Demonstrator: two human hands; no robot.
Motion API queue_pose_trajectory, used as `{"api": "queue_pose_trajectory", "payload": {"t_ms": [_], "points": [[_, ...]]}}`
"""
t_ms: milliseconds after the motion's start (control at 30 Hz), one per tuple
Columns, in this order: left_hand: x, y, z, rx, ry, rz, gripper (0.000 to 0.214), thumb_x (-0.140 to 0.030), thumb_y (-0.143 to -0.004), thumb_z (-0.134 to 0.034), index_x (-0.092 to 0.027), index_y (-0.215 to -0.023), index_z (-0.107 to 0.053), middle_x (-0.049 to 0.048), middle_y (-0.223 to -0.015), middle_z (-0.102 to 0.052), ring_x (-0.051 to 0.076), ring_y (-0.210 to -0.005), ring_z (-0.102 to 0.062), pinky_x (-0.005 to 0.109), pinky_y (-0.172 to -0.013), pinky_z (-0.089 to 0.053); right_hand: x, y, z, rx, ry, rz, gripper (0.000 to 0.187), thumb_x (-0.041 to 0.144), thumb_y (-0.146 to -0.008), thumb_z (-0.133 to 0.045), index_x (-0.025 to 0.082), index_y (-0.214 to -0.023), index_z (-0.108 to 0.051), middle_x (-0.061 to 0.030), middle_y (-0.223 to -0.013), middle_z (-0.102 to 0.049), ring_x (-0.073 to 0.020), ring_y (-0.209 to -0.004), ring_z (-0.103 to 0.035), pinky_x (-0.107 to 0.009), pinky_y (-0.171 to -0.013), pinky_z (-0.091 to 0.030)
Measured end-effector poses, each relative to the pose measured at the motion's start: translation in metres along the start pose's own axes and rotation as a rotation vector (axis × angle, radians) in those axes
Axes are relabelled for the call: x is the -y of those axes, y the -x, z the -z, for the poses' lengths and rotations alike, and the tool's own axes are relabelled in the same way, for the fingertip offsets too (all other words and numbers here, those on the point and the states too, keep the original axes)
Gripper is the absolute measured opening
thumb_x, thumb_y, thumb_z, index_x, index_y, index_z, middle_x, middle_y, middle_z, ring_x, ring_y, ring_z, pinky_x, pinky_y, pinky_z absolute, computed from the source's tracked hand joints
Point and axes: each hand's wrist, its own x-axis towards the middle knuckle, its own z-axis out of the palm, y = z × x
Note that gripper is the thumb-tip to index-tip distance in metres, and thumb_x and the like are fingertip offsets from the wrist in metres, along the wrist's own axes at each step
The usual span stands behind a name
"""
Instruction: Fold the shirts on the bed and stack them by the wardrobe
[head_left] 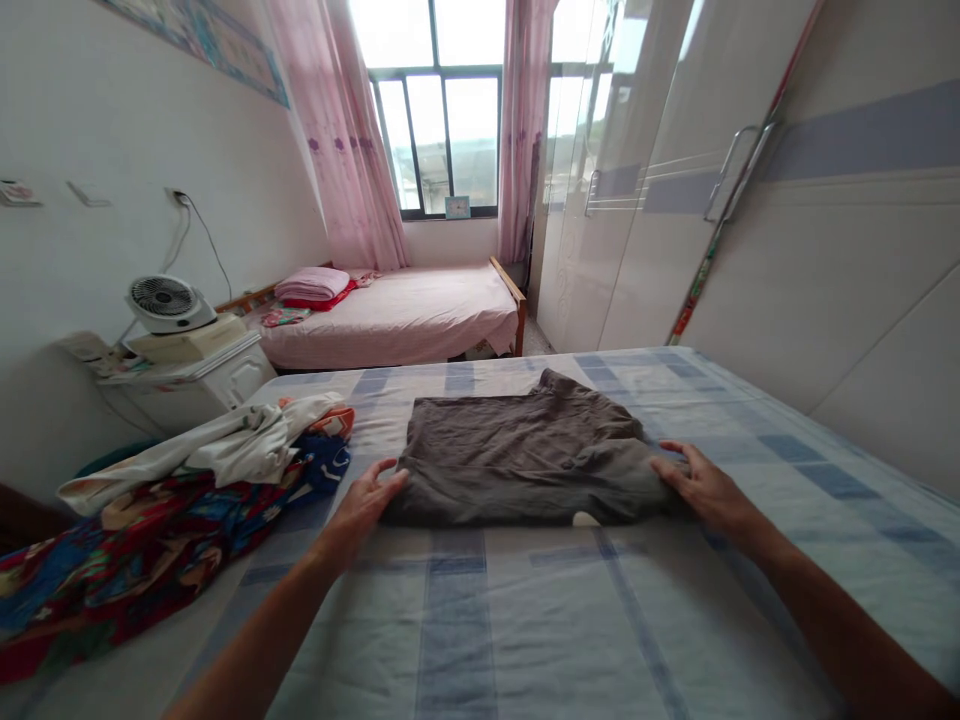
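Note:
A dark grey-brown shirt (pixel 517 450) lies folded over lengthwise on the bed, what looks like a sleeve sticking out at its far right. My left hand (pixel 375 492) pinches the near left corner between thumb and fingers. At the opposite end, my right hand (pixel 696 482) grips the right edge of the cloth, thumb on top. The near edge is a little blurred, and a small pale patch (pixel 585 519) shows along it. Folds of cloth partly hide the fingertips of both hands.
Under the shirt is a bed with a blue-and-white checked sheet (pixel 457 620). A heap of colourful clothes (pixel 180 550) with a white garment (pixel 255 440) lies left. Beyond stand a nightstand (pixel 225 375) with a fan (pixel 169 303), a pink bed (pixel 420 310) and, right, wardrobes (pixel 637 200).

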Motion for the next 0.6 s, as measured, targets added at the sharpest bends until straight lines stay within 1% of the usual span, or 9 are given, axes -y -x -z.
{"api": "queue_pose_trajectory", "payload": {"t_ms": [33, 100, 167, 200, 267, 367, 467, 533, 600], "points": [[0.005, 0.0, -0.001, 0.022, 0.0, -0.025, 0.077, -0.054, -0.067, -0.065, -0.013, -0.129, -0.044, 0.008, -0.087, -0.071, 0.022, -0.083, -0.067, 0.03, -0.071, -0.05, -0.008, 0.003, -0.005, 0.021, 0.04, -0.016, 0.059, 0.059, -0.074, -0.049, 0.019, -0.119, -0.053, -0.0035, -0.072, -0.067, -0.0219, -0.064, -0.064, -0.034, -0.063, -0.052], [0.014, 0.002, -0.002, 0.07, 0.019, -0.101, 0.083, -0.05, -0.065, -0.069, -0.013, -0.133, -0.04, 0.0088, -0.092, -0.071, 0.023, -0.088, -0.066, 0.033, -0.079, -0.049, -0.022, 0.013, -0.01, 0.037, 0.041, 0.007, 0.066, 0.059, -0.072, -0.054, 0.021, -0.126, -0.048, -0.0051, -0.088, -0.068, -0.0236, -0.079, -0.065, -0.036, -0.074, -0.051], [0.018, 0.004, -0.003, 0.077, 0.036, -0.139, 0.085, -0.049, -0.063, -0.07, -0.012, -0.133, -0.04, 0.0086, -0.09, -0.071, 0.023, -0.087, -0.067, 0.034, -0.08, -0.049, -0.029, 0.02, -0.01, 0.025, -0.012, 0.057, 0.066, 0.055, -0.072, -0.057, 0.024, -0.13, -0.044, -0.0055, -0.102, -0.066, -0.0242, -0.091, -0.063, -0.036, -0.082, -0.049], [0.016, 0.004, -0.003, 0.071, 0.051, -0.145, 0.085, -0.049, -0.063, -0.07, -0.011, -0.133, -0.04, 0.0081, -0.088, -0.071, 0.023, -0.085, -0.067, 0.034, -0.079, -0.05, -0.028, 0.021, -0.009, 0.028, -0.052, 0.07, 0.065, 0.052, -0.073, -0.056, 0.025, -0.131, -0.043, -0.0052, -0.104, -0.065, -0.0238, -0.093, -0.062, -0.036, -0.083, -0.048], [0.006, 0.003, -0.004, 0.045, 0.085, -0.151, 0.085, -0.049, -0.064, -0.069, -0.012, -0.134, -0.04, 0.0066, -0.085, -0.071, 0.022, -0.082, -0.067, 0.033, -0.076, -0.051, -0.019, 0.017, -0.004, 0.039, -0.154, 0.079, 0.061, 0.047, -0.077, -0.053, 0.024, -0.132, -0.041, -0.004, -0.096, -0.066, -0.0223, -0.088, -0.063, -0.035, -0.081, -0.049], [-0.022, 0.002, -0.001, -0.031, 0.097, -0.209, 0.082, -0.048, -0.064, -0.07, -0.017, -0.135, -0.041, 0.0036, -0.085, -0.07, 0.02, -0.08, -0.066, 0.03, -0.073, -0.05, 0.009, 0.001, 0.012, 0.004, -0.314, 0.114, 0.057, 0.045, -0.08, -0.05, 0.024, -0.132, -0.041, -0.0013, -0.084, -0.065, -0.0191, -0.077, -0.061, -0.032, -0.072, -0.051], [-0.046, 0.008, 0.005, -0.115, 0.067, -0.298, 0.075, -0.046, -0.064, -0.07, -0.02, -0.131, -0.048, 0.0035, -0.091, -0.069, 0.02, -0.089, -0.063, 0.028, -0.077, -0.049, 0.029, -0.006, 0.032, -0.075, -0.324, 0.165, 0.052, 0.044, -0.079, -0.052, 0.027, -0.128, -0.047, -0.0006, -0.085, -0.063, -0.0173, -0.073, -0.06, -0.029, -0.066, -0.05], [-0.049, 0.017, 0.01, -0.13, 0.037, -0.316, 0.069, -0.046, -0.063, -0.07, -0.018, -0.124, -0.056, 0.0053, -0.097, -0.068, 0.023, -0.096, -0.061, 0.027, -0.077, -0.049, 0.027, -0.001, 0.041, -0.072, -0.278, 0.173, 0.051, 0.045, -0.078, -0.052, 0.029, -0.126, -0.048, -0.0009, -0.088, -0.065, -0.0177, -0.075, -0.06, -0.028, -0.066, -0.051], [-0.038, 0.026, 0.014, -0.085, -0.03, -0.279, 0.061, -0.048, -0.06, -0.071, -0.018, -0.113, -0.064, 0.0062, -0.098, -0.069, 0.024, -0.094, -0.06, 0.026, -0.072, -0.049, 0.01, 0.01, 0.043, -0.035, -0.199, 0.166, 0.052, 0.047, -0.077, -0.052, 0.028, -0.125, -0.051, -0.0018, -0.089, -0.067, -0.0191, -0.076, -0.062, -0.029, -0.067, -0.052]]}}
